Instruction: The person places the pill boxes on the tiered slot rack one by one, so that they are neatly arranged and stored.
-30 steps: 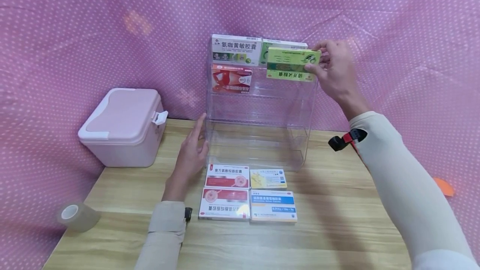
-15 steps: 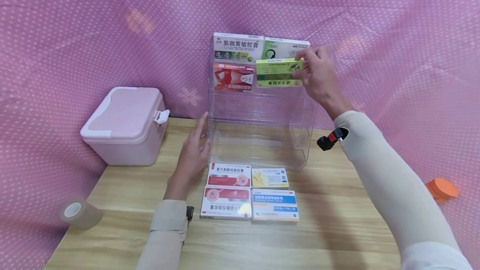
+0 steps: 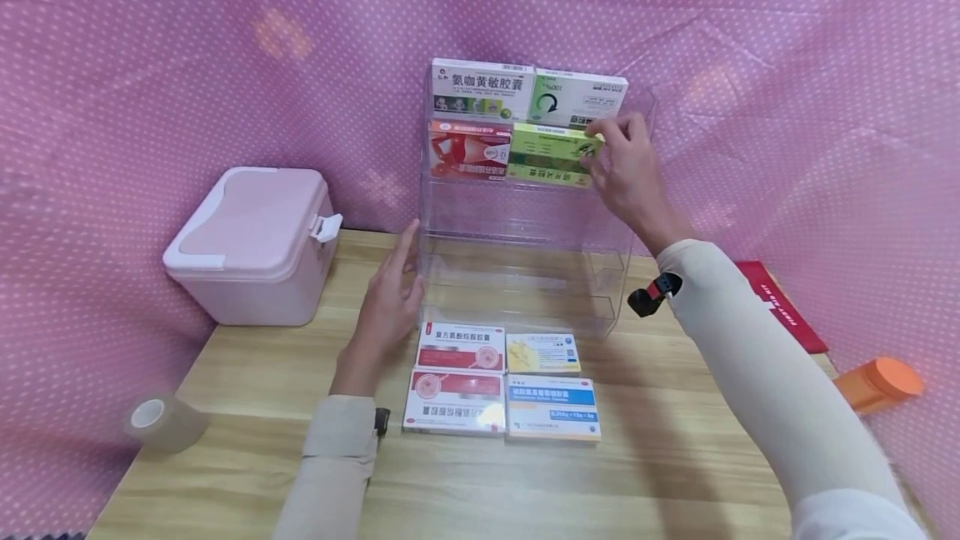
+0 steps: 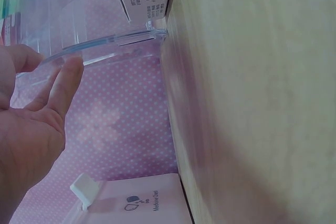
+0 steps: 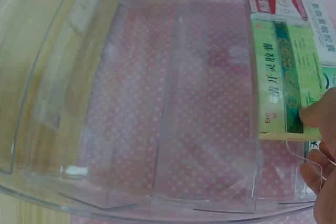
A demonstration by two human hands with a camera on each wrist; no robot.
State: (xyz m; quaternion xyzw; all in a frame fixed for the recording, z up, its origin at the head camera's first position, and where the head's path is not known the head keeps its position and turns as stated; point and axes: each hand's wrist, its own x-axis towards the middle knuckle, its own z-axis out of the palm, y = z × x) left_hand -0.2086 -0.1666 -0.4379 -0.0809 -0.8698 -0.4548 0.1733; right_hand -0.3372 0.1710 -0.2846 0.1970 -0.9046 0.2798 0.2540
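A clear tiered display rack (image 3: 525,236) stands on the table. My right hand (image 3: 630,169) pinches the right end of a yellow-green medicine box (image 3: 551,155), which sits on the second tier beside a red medicine box (image 3: 469,150). In the right wrist view the thumb lies on the face of the green box (image 5: 286,77). Above, the top tier bears a white medicine box (image 3: 480,90) and a white-and-green one (image 3: 577,98). My left hand (image 3: 386,298) touches the rack's left side with fingers extended; the left wrist view shows its fingertips at the clear edge (image 4: 115,40).
Two red-and-white boxes (image 3: 457,398), a yellow-and-white box (image 3: 543,353) and a blue-and-white box (image 3: 553,409) lie before the rack. A pink medicine chest (image 3: 247,248) and a tape roll (image 3: 165,423) stand left. At right are an orange-capped bottle (image 3: 881,384) and a red first aid pouch (image 3: 783,307).
My right hand has carried the yellow-green box left and down, from in front of the top right box onto the second tier beside the red box. The left hand stays at the rack's side.
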